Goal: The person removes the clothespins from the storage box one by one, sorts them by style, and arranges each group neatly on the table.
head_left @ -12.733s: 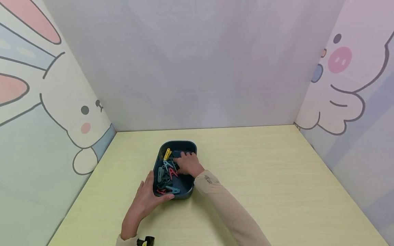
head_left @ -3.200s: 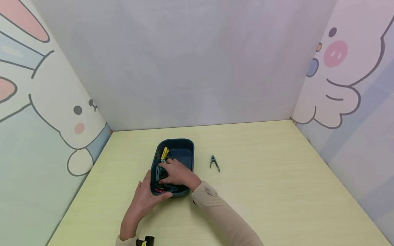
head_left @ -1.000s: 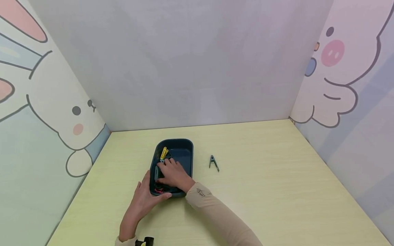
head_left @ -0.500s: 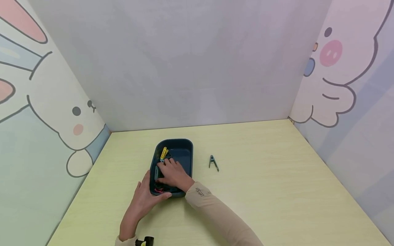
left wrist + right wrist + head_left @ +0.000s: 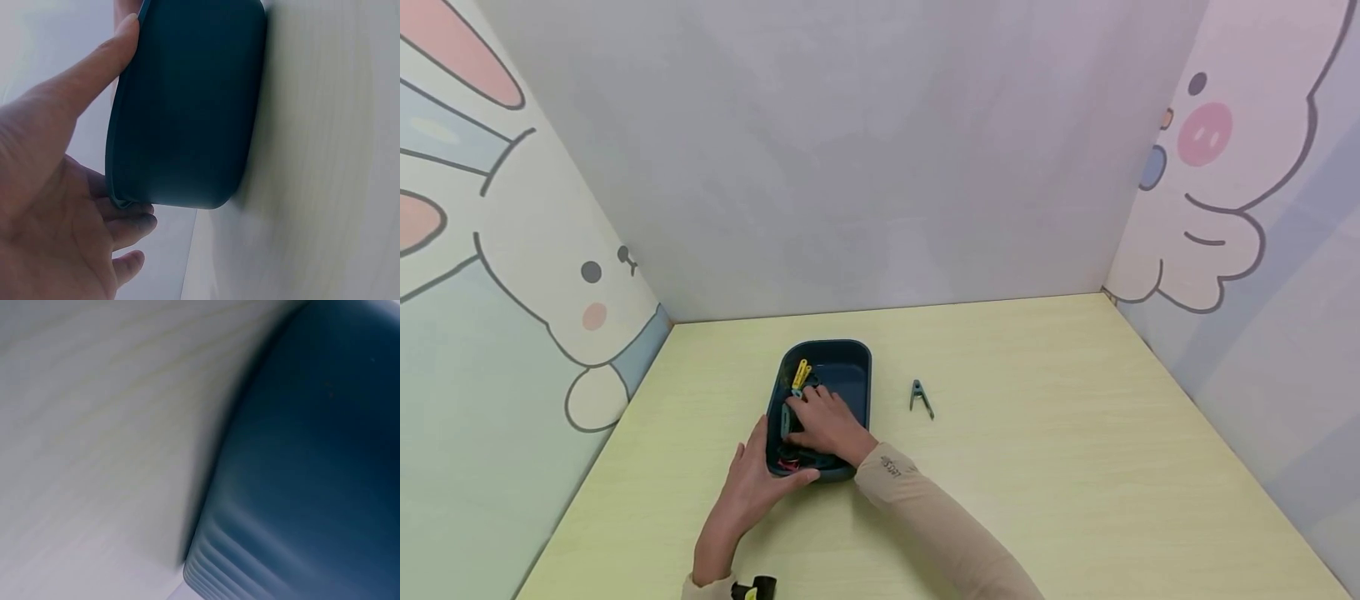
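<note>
Left hand (image 5: 751,482) rests straight-fingered at the near left corner of a dark blue tray (image 5: 852,382); right hand (image 5: 829,423) dips in among clips (image 5: 786,422), its hold hidden, so I can't tell what it grips. Rightward, a lone teal clip (image 5: 918,392) lies on the table (image 5: 1075,442); farther back, inside, a yellow clip (image 5: 800,375).

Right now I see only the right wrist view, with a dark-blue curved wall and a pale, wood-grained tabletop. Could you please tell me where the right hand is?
Observer: The right hand reaches into the dark-blue, rounded rectangular bin.
Operator: Thank you. And the left hand?
Observer: It touches the bin's near left corner, thumb at the near rim.
Operator: Does something lie outside the bin?
Observer: Yes, one teal-grey, A-shaped clip lies on the tabletop, right of the bin.
</note>
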Tool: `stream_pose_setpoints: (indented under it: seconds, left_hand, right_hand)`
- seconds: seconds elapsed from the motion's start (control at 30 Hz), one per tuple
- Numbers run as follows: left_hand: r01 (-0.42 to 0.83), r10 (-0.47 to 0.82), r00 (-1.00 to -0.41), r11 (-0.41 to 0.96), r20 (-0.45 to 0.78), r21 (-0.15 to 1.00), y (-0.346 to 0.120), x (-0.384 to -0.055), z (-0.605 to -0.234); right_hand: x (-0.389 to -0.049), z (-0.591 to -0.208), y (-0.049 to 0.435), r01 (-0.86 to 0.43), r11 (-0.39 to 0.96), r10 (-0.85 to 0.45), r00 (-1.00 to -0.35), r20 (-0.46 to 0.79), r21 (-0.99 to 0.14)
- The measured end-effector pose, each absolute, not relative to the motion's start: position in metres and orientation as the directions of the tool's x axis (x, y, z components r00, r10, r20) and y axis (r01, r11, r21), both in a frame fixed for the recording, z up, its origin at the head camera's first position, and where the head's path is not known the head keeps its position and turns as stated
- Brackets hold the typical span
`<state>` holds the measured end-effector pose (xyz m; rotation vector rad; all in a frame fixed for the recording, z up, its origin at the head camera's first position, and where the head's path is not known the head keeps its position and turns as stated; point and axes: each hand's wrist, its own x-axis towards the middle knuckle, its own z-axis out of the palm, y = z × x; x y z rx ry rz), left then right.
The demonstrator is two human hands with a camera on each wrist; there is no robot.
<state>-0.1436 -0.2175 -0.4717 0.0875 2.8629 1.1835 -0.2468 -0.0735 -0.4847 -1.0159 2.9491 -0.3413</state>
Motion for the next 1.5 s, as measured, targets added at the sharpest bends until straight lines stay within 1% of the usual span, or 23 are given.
stream_pose_setpoints:
  seconds: [0.43, 0.57, 0.67, 0.93, 1.27, 1.5]
  left_hand:
    - [0.025, 0.067, -0.997, 0.698, -0.03, 0.715, -0.216, -0.144, -0.472]
    - [0.023, 0.063, -0.998, 0.698, -0.029, 0.716, -0.216, -0.144, -0.472]
    - [0.018, 0.061, -0.998, 0.698, -0.034, 0.715, -0.216, -0.145, -0.473]
    - [-0.004, 0.049, -0.997, 0.713, -0.056, 0.701, -0.214, -0.144, -0.471]
    - [-0.056, 0.027, -0.993, 0.732, -0.112, 0.679, -0.215, -0.142, -0.467]
    - [-0.072, 0.02, -0.992, 0.734, -0.127, 0.675, -0.216, -0.143, -0.467]
  right_hand:
    - [-0.248, -0.477, -0.062, -0.58, 0.753, -0.592, -0.803, 0.067, -0.311]
    - [-0.247, -0.473, -0.057, -0.588, 0.739, -0.598, -0.797, 0.08, -0.33]
    - [-0.248, -0.471, -0.054, -0.602, 0.722, -0.609, -0.787, 0.098, -0.341]
    - [-0.249, -0.464, -0.041, -0.618, 0.661, -0.621, -0.769, 0.152, -0.425]
    - [-0.251, -0.455, -0.018, -0.668, 0.592, -0.626, -0.734, 0.264, -0.452]
    - [-0.249, -0.445, 0.001, -0.653, 0.571, -0.596, -0.746, 0.296, -0.498]
